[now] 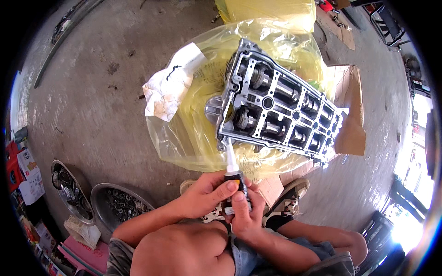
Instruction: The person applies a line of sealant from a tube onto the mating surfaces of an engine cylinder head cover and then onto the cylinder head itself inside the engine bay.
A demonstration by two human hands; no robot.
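A black sealant tube (pixel 238 178) with a long white nozzle (pixel 231 158) is held between both hands, in front of my lap. My left hand (pixel 206 195) is closed around its left side, thumb on the front. From the right, my right hand (pixel 247 216) grips the lower part, its thumb pressed against the tube. The nozzle points away from me, its tip at the near left corner of a metal camshaft housing (pixel 296 115); whether it touches, I cannot tell. Two rows of camshaft lobes show inside the housing, which lies on yellow plastic sheeting (pixel 182 142).
Stained white paper (pixel 170 87) rests on the plastic's left side. Cardboard (pixel 352 115) extends under the housing's right end. At lower left stand two metal basins, one (pixel 95 202) holding small parts, the other (pixel 54 166) larger ones. A black-framed object (pixel 386 25) is at far right.
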